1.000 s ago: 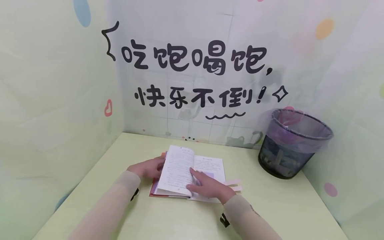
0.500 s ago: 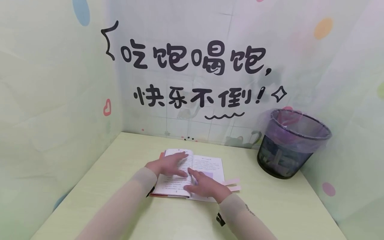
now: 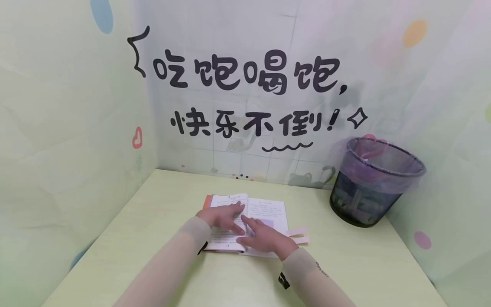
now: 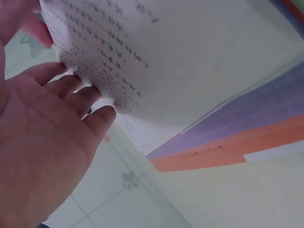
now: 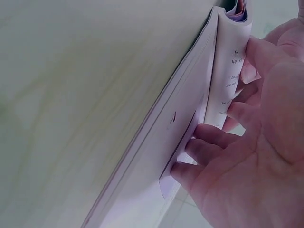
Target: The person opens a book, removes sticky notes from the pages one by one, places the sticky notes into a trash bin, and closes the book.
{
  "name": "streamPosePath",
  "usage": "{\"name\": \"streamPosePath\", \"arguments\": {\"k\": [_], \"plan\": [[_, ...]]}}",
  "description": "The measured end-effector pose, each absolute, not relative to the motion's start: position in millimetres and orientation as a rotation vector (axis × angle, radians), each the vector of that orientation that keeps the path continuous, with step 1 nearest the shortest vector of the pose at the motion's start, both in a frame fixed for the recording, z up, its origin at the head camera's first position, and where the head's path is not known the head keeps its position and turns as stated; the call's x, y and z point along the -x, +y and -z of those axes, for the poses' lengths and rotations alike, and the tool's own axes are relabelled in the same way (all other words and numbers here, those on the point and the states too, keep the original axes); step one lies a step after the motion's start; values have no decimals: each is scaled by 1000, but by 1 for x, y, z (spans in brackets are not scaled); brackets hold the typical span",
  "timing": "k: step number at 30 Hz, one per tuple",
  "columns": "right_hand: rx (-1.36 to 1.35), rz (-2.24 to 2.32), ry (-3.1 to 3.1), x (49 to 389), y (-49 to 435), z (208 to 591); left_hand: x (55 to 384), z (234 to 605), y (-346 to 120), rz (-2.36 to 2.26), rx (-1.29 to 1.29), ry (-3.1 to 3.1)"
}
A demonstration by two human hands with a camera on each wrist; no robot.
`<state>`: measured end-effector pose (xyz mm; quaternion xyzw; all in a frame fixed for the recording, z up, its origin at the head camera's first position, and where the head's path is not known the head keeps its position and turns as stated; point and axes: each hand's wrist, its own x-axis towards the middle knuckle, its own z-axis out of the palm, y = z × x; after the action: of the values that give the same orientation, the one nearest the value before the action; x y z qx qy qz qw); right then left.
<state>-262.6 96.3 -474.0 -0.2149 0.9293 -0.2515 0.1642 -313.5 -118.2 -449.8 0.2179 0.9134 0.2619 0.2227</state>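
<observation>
Book (image 3: 268, 208) opened beneath left hand (image 3: 224, 216) and right hand (image 3: 265, 238), fingers (image 4: 101, 120) extended, resting on pages (image 3: 222, 244) without gripping, bin (image 3: 358, 202) at tabletop's (image 3: 364, 260) far right corner

A pale yellow-green table (image 3: 230, 277) was occupied near its middle by an open book (image 3: 267, 209); at two o'clock from it, a dark bin (image 3: 356, 202) with a purple liner (image 3: 377, 181) was placed.

Your beige sleeves (image 3: 165, 264), your black-printed white book pages (image 3: 274, 209), orange-and-purple cover edge (image 3: 207, 201) at left, pink strips (image 3: 299, 231) right, purple liner (image 3: 377, 182) on far-right black bin (image 3: 364, 209)
</observation>
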Motion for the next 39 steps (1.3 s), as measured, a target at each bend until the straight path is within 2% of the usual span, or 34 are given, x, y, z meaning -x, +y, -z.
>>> {"name": "streamPosePath", "arguments": {"k": [18, 27, 39], "plan": [[649, 751, 2684, 267, 105, 467, 306, 451, -103, -629, -585, 2594], [274, 544, 3047, 295, 142, 460, 304, 450, -105, -632, -544, 2605], [225, 521, 3021, 302, 148, 478, 306, 452, -103, -624, -526, 2599]]}}
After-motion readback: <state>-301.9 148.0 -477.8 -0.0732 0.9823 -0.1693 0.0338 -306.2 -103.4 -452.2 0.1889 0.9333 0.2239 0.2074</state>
